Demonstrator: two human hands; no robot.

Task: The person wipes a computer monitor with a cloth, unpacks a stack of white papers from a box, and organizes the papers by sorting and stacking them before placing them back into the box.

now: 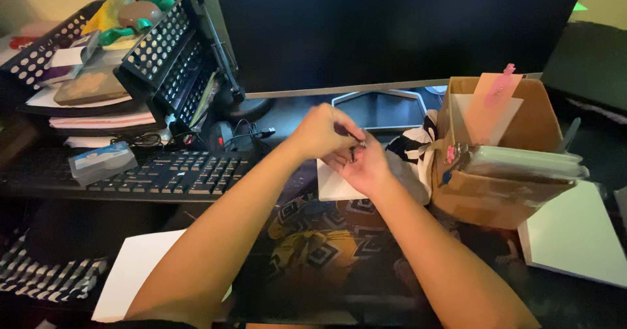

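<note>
A small dark metal piece (353, 151), too small to identify, sits pinched between both hands above a white square card (333, 185) at desk centre. The left hand (321, 133) curls closed over it from ten o'clock; the right hand (366, 165) cups beneath, fingers partly closed. It looks easy to drop: a slip would likely lose it on the dark patterned mat (313, 250). At three o'clock a brown cardboard box (503, 198) holds clear sleeves and a peach card with a pink clip (501, 84). At nine o'clock a small blue-topped box (101, 162) rests on the keyboard (176, 172).
</note>
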